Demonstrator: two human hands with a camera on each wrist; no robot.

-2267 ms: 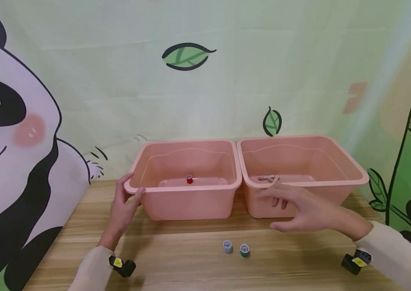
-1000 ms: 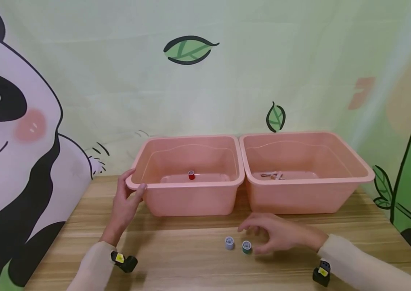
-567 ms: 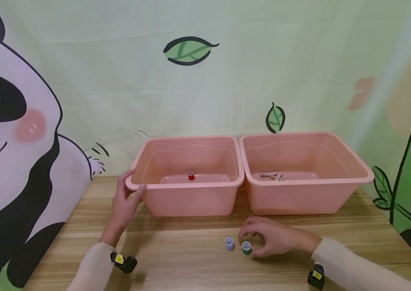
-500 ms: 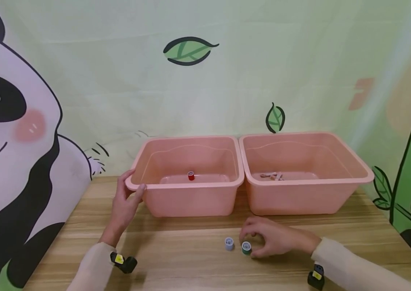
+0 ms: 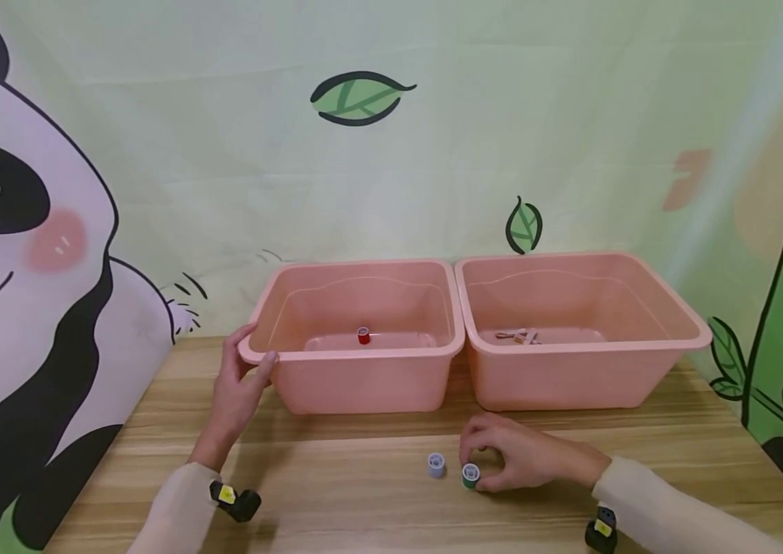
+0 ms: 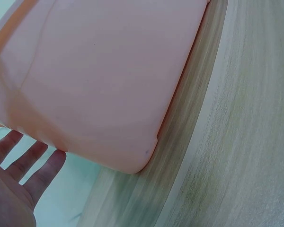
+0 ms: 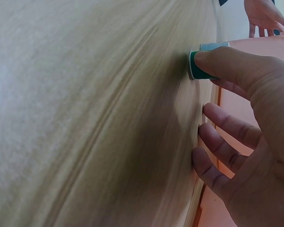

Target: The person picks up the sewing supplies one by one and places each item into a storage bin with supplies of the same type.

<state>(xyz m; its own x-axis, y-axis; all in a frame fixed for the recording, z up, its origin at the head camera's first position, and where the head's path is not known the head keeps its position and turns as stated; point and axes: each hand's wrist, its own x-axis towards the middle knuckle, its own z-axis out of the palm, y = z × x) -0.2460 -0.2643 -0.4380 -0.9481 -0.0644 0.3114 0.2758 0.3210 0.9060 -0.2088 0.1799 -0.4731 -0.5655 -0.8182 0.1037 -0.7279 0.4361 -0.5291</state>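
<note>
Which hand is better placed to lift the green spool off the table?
The right hand: its fingers already pinch the green spool. The left hand holds the left pink bin.

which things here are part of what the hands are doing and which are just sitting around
In hand:
- green spool, pinched by the right hand
- left pink bin, its corner held by the left hand

Lying about:
- grey spool
- red spool
- right pink bin
- clothespins
</note>
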